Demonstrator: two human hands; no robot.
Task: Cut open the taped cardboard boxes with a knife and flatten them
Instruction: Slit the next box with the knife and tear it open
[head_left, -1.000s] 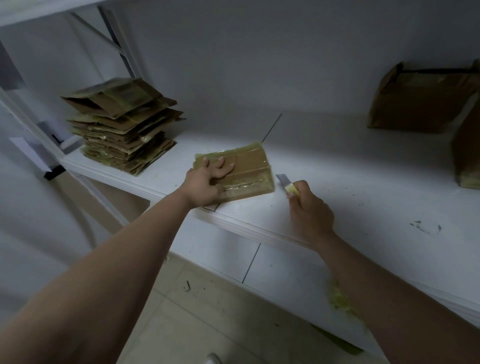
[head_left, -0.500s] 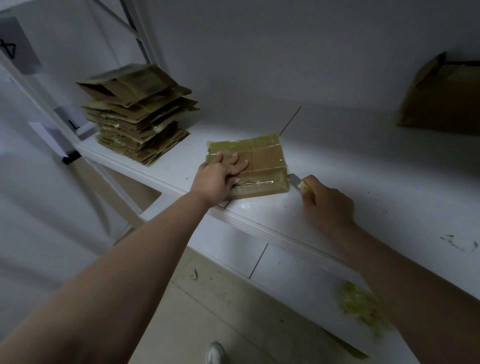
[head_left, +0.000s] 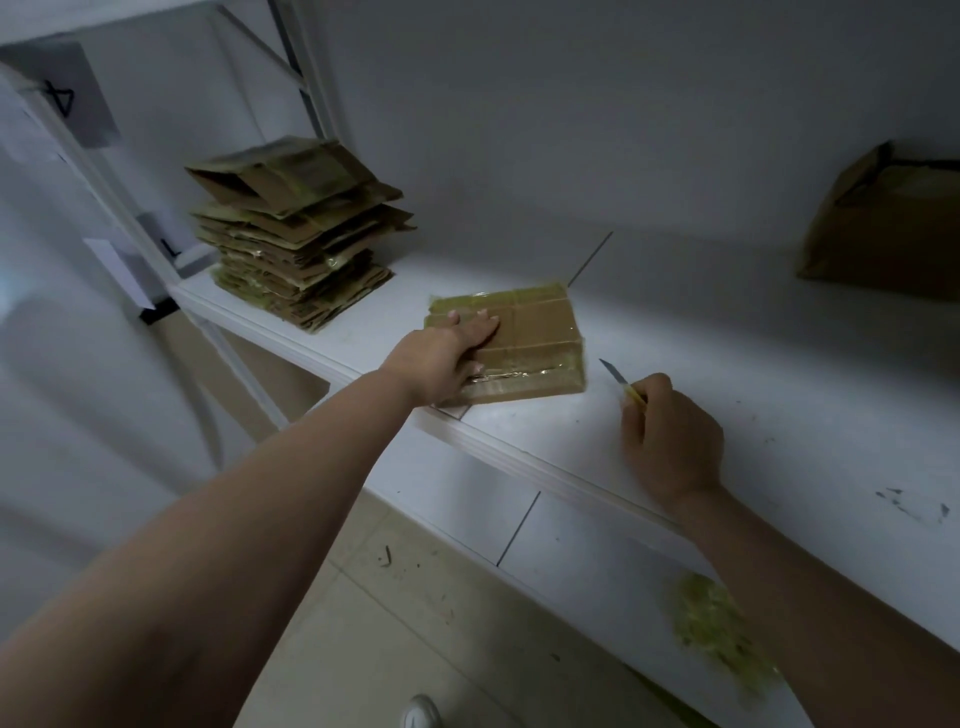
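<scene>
Since half a second ago the knife (head_left: 621, 381) is pulled away from the taped box (head_left: 535, 343); its blade is now apart from the box's right edge, pointing up and to the left. Nearest, the knife's yellow handle is gripped by the clenched fingers (head_left: 635, 421) of the right hand (head_left: 672, 441). Further on, the box is lying flat near the front edge of the white shelf (head_left: 727, 364) and is pressed down by the straight fingers of the left hand (head_left: 447, 353). Farther, at the left, a stack of flattened boxes (head_left: 301, 234) is seen. At the far right another box (head_left: 888, 228) is standing.
</scene>
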